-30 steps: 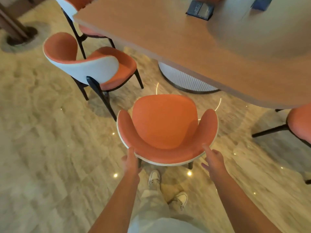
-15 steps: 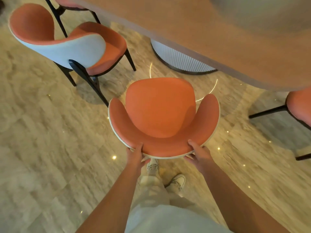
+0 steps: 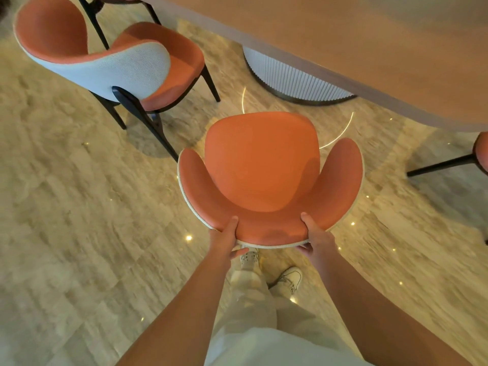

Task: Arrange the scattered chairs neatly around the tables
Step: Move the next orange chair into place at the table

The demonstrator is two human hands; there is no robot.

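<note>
Here, nearest the camera, two bare forearms reach forward over pale trousers and two light shoes (image 3: 286,280) on the marbled floor (image 3: 79,220). The left hand (image 3: 224,240) and right hand (image 3: 315,237) both grip the backrest rim of the chair (image 3: 264,165), thumbs curled over the orange inner face and the other fingers wrapped under the white outer edge, mostly hidden. That chair stands just short of the tabletop (image 3: 369,48), its seat facing the edge; its legs are hidden beneath it. Four chairs show in all. To the left a second chair (image 3: 113,62), orange inside and white behind with dark legs, stands angled beside the table. Beyond it only dark legs and a sliver of seat of a third chair (image 3: 111,0) show at the top edge. At the right edge a fourth chair (image 3: 479,154) is cut off, showing one leg and a bit of orange. A ribbed white pedestal (image 3: 290,75) sits under the tabletop, which is cut off above and to the right
</note>
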